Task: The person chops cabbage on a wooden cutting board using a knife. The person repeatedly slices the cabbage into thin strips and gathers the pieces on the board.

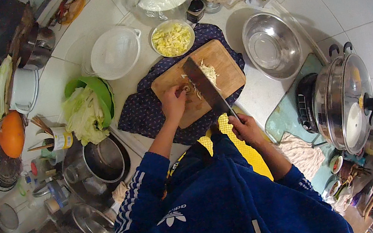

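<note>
My right hand (246, 129) grips the handle of a broad Chinese cleaver (205, 83). Its dark blade lies slantwise above a wooden cutting board (227, 58). On the board's left part, the fingertips of my left hand (174, 104) pinch a small brownish piece of food (187, 89), too small to name. Thin pale shreds (209, 73) form a pile to the right of the blade, and a few bits lie left of it. Beneath the board spreads a dark patterned cloth (137, 114).
Behind the board stands a bowl of chopped yellowish cabbage (173, 39). A steel basin (265, 42) is at right, near a lidded electric pot (344, 100). To the left are a white lidded container (116, 52), a green basin (104, 97) with cabbage leaves (85, 113), and a sink (77, 177).
</note>
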Available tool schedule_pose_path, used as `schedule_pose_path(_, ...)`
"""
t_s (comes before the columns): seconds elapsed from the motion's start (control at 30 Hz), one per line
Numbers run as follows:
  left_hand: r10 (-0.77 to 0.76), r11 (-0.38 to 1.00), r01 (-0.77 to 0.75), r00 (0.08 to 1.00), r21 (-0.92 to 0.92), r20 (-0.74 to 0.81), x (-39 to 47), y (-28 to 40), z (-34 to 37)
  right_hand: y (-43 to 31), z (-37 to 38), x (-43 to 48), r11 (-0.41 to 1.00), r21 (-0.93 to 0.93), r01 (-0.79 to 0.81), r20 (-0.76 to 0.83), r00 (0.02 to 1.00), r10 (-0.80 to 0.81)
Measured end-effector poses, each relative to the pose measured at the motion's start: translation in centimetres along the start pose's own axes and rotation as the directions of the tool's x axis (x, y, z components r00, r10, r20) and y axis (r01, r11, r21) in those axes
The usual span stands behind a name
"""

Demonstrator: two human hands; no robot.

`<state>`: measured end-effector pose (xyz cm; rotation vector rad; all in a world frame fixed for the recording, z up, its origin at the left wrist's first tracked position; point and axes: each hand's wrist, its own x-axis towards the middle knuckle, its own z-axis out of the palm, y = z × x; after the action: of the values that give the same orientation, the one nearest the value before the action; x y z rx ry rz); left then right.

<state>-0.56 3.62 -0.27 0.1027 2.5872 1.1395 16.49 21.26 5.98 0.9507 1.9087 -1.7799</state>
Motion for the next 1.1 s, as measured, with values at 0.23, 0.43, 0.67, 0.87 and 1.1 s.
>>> schedule_pose_path(0.23,-0.063,0.966,0.063,0.998,-0.250,0.008,0.7,-0.1,1.5,0.5,1.0,0.3,0.933,-0.347,0.099,-0.099,0.985,-0.141)
schedule_pose_path(0.43,-0.138,0.948,0.115,0.989,-0.295,-0.057,1.1,-1.1,3.3,0.3,1.5,0.1,0.889,-0.450,0.086,-0.150,0.974,-0.170)
schedule_pose_path(0.67,-0.215,0.908,0.185,0.976,-0.377,-0.039,1.6,-2.6,5.4,-0.2,1.6,-0.7,0.839,-0.539,0.070,-0.177,0.965,-0.195)
schedule_pose_path(0.87,-0.215,0.912,0.186,0.976,-0.365,-0.040,1.2,-1.8,4.8,-0.4,1.8,-0.7,0.819,-0.572,0.043,-0.174,0.969,-0.172)
schedule_pose_path(1.1,-0.193,0.923,0.156,0.978,-0.351,-0.074,1.4,-2.3,5.1,0.0,2.6,-0.3,0.747,-0.662,0.052,-0.181,0.957,-0.226)
